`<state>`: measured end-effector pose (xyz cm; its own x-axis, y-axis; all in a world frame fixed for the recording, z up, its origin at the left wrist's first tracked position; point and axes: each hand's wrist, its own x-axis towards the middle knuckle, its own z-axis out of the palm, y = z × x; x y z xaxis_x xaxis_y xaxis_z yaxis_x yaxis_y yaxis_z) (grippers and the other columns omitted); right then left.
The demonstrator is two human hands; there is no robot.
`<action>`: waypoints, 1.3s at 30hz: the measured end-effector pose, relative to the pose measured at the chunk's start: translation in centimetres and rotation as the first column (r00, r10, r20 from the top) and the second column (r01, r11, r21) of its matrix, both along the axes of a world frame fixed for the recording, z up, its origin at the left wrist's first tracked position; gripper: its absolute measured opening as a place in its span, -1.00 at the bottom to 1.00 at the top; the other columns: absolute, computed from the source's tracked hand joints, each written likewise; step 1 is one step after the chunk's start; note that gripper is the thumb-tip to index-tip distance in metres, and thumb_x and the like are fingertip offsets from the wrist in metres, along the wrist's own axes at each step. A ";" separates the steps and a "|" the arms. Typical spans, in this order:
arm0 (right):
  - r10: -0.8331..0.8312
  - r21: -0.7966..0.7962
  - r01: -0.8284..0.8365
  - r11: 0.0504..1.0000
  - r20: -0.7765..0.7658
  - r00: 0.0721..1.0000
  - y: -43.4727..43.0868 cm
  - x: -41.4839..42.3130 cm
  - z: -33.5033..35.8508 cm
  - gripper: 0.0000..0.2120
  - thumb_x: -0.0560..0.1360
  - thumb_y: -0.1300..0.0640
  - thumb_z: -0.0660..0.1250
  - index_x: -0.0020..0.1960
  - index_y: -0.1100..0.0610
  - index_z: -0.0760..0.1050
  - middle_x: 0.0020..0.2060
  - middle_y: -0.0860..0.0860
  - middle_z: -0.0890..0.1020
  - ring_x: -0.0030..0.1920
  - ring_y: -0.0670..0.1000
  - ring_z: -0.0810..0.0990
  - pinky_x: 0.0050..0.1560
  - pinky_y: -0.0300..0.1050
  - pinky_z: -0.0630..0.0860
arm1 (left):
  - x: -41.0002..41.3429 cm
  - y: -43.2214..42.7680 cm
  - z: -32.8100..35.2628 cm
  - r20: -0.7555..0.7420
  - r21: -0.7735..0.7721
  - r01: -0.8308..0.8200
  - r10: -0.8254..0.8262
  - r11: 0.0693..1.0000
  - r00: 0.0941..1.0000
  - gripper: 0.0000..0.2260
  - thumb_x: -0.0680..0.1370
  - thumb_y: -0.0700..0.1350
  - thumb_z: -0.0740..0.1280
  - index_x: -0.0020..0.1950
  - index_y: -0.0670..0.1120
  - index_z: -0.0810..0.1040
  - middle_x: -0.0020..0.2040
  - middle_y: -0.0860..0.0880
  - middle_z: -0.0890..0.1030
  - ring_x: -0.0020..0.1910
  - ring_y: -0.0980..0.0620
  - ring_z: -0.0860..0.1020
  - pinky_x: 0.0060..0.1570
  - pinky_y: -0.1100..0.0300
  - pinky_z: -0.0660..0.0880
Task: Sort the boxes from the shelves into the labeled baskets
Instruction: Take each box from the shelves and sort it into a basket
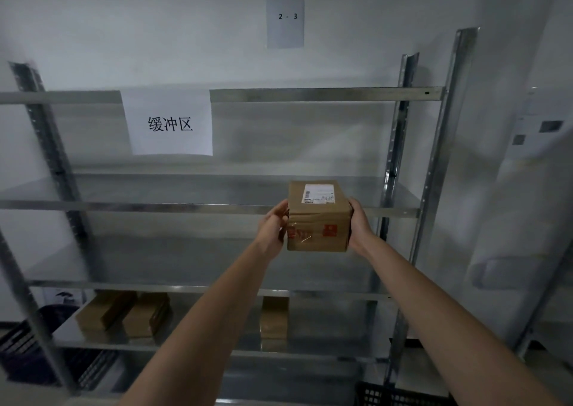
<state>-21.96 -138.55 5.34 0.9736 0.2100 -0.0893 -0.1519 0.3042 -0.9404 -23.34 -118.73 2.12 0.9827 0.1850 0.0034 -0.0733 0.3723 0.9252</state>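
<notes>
A brown cardboard box (317, 219) with a white shipping label on top and red marks on its front is held in the air in front of the metal shelf unit (192, 208), at the level of its second shelf. My left hand (274, 227) grips the box's left side and my right hand (359, 224) grips its right side. Three more brown boxes stay on a lower shelf: two at the left (104, 309) (145, 314) and one near the middle (274, 317).
A paper sign with Chinese characters (170, 123) hangs from the top shelf rail, and a sheet marked "2 - 3" (286, 18) is on the wall. A dark basket (28, 343) sits on the floor at left, another black basket (400, 394) at bottom right.
</notes>
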 end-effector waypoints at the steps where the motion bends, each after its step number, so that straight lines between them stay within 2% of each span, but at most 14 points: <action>1: 0.010 -0.005 -0.010 1.000 0.015 1.000 -0.4 -0.2 0.0 -0.47 0.64 -0.22 -0.02 -0.03 0.03 0.65 -0.16 0.08 0.73 -0.16 0.06 0.68 -0.16 -0.04 0.57 | -0.2 -0.3 0.1 0.004 -0.006 -0.009 0.010 1.000 1.000 -0.63 0.66 -0.33 0.13 0.36 -0.09 0.57 0.09 -0.09 0.68 -0.09 0.08 0.67 -0.13 0.23 0.62; 3: 0.025 -0.030 -0.024 0.999 0.046 0.999 -0.9 -0.2 -0.3 -0.53 0.63 -0.22 0.04 0.04 0.02 0.64 -0.11 0.07 0.73 -0.12 0.06 0.69 -0.13 -0.04 0.58 | -0.7 -0.8 0.0 0.016 -0.027 -0.024 0.025 0.999 1.000 -0.58 0.65 -0.42 0.06 0.39 -0.15 0.53 0.21 -0.12 0.65 0.16 -0.02 0.64 0.12 0.09 0.61; 5: 0.018 -0.070 -0.013 0.997 0.069 0.997 -1.3 -0.3 -0.9 -0.68 0.63 -0.11 0.14 0.10 0.03 0.59 -0.08 0.07 0.71 -0.09 0.06 0.67 -0.11 -0.05 0.57 | -1.0 -1.1 -0.3 0.007 -0.030 -0.038 0.038 0.999 0.999 -0.55 0.63 -0.46 0.04 0.40 -0.14 0.49 0.27 -0.13 0.61 0.27 -0.06 0.58 0.28 -0.02 0.54; 10: -0.035 -0.059 0.038 0.998 0.051 0.998 -2.1 -0.1 -2.9 -0.74 0.59 0.11 0.17 0.14 0.13 0.59 -0.10 0.07 0.71 -0.07 0.06 0.65 -0.14 -0.08 0.54 | -0.7 -2.1 -0.9 -0.052 -0.041 -0.073 0.071 0.996 0.996 -0.65 0.67 -0.31 0.13 0.38 -0.10 0.53 0.20 -0.10 0.65 0.14 -0.01 0.63 0.30 -0.03 0.53; 13: -0.029 0.012 0.028 1.000 0.079 0.996 -2.3 -0.1 -3.7 -0.69 0.57 0.17 0.15 0.24 0.13 0.55 -0.01 0.11 0.71 0.04 0.13 0.65 0.00 -0.01 0.56 | -1.0 -3.5 -0.4 -0.028 0.022 -0.050 0.050 0.999 0.998 -0.71 0.71 -0.06 0.17 0.32 -0.08 0.60 0.17 -0.11 0.69 0.12 -0.04 0.67 0.12 0.00 0.63; 16: -0.040 0.037 0.036 0.999 0.123 0.992 -2.7 0.1 -4.1 -0.66 0.57 0.20 0.12 0.26 0.02 0.51 0.00 0.08 0.71 0.02 0.09 0.66 -0.08 -0.04 0.59 | -1.2 -4.9 0.1 -0.012 0.043 -0.069 0.069 0.997 0.998 -0.71 0.71 -0.06 0.17 0.36 -0.02 0.59 0.20 -0.06 0.68 0.17 -0.03 0.63 0.01 0.07 0.63; 18: -0.058 -0.003 0.059 0.998 0.145 0.988 -3.3 0.4 -4.2 -0.70 0.60 0.16 0.11 0.21 -0.05 0.53 -0.02 0.06 0.72 0.01 0.09 0.67 -0.04 0.01 0.61 | -1.0 -5.7 0.2 -0.032 0.070 -0.078 0.080 0.995 0.996 -0.70 0.72 -0.09 0.15 0.40 0.01 0.55 0.25 -0.02 0.63 0.23 -0.01 0.54 0.01 0.12 0.57; 21: -0.068 -0.100 0.083 0.991 0.147 0.987 -4.4 0.8 -4.0 -0.65 0.66 -0.10 0.07 0.13 -0.01 0.59 -0.09 -0.01 0.74 0.02 0.07 0.68 0.03 0.01 0.59 | -0.3 -6.6 -0.1 -0.047 0.083 -0.057 0.061 0.995 0.997 -0.68 0.72 -0.13 0.13 0.42 0.00 0.52 0.31 -0.01 0.60 0.34 0.02 0.45 0.31 -0.04 0.39; 24: -0.069 -0.157 0.091 0.983 0.141 0.988 -5.4 1.6 -4.3 -0.52 0.65 -0.25 -0.05 0.04 -0.07 0.59 -0.11 -0.07 0.72 0.01 0.01 0.67 0.04 -0.01 0.54 | 0.3 -7.4 -0.7 -0.054 0.036 -0.037 0.039 0.999 0.998 -0.67 0.70 -0.22 0.16 0.41 -0.01 0.53 0.21 -0.01 0.64 0.23 0.05 0.54 0.23 0.05 0.46; 27: -0.079 -0.182 0.100 0.978 0.121 0.990 -6.7 2.3 -5.4 -0.44 0.64 -0.30 -0.10 0.22 -0.04 0.58 0.09 0.01 0.69 0.18 0.09 0.63 0.29 0.12 0.47 | 1.2 -8.3 -1.3 -0.049 -0.028 0.002 -0.003 1.000 0.999 -0.63 0.66 -0.31 0.19 0.38 -0.01 0.56 0.16 -0.07 0.68 0.18 0.00 0.61 0.10 0.08 0.57; 30: -0.114 -0.196 0.131 0.972 0.096 0.989 -7.8 2.2 -6.3 -0.37 0.59 -0.38 -0.08 0.35 -0.05 0.51 0.21 0.03 0.65 0.27 0.10 0.58 0.41 0.21 0.37 | 1.9 -9.3 -1.9 -0.073 -0.068 0.037 -0.042 0.997 0.996 -0.60 0.64 -0.35 0.16 0.35 -0.02 0.57 0.17 -0.09 0.68 0.21 -0.08 0.62 0.24 -0.08 0.56; 33: -0.160 -0.173 0.174 0.969 0.094 0.983 -10.2 3.3 -8.5 -0.21 0.40 -0.58 0.00 0.40 -0.13 0.47 0.28 0.00 0.61 0.31 0.09 0.55 0.43 0.28 0.32 | 1.9 -11.4 -2.2 -0.097 -0.076 0.078 -0.085 0.994 0.992 -0.57 0.63 -0.39 0.10 0.34 -0.03 0.56 0.13 -0.07 0.68 0.17 -0.06 0.62 0.26 -0.11 0.54; 36: -0.238 -0.162 0.242 0.957 0.041 0.970 -13.1 1.6 -8.0 -0.33 0.53 -0.44 -0.03 0.40 -0.08 0.48 0.23 0.03 0.64 0.25 0.09 0.60 0.38 0.21 0.42 | 1.7 -14.7 -2.0 -0.101 -0.090 0.124 -0.133 0.988 0.986 -0.56 0.59 -0.44 0.09 0.29 -0.05 0.56 -0.01 0.00 0.70 0.00 0.03 0.64 0.10 0.06 0.60; 39: -0.309 -0.126 0.312 0.942 0.041 0.950 -17.1 -0.1 -7.6 -0.44 0.64 -0.29 -0.07 0.44 -0.03 0.43 0.21 0.06 0.65 0.21 0.09 0.63 0.25 0.10 0.54 | 2.0 -18.6 -2.9 -0.086 -0.060 0.207 -0.212 0.976 0.974 -0.53 0.57 -0.45 0.11 0.35 -0.10 0.54 0.07 0.02 0.69 0.12 0.03 0.62 0.17 0.12 0.56</action>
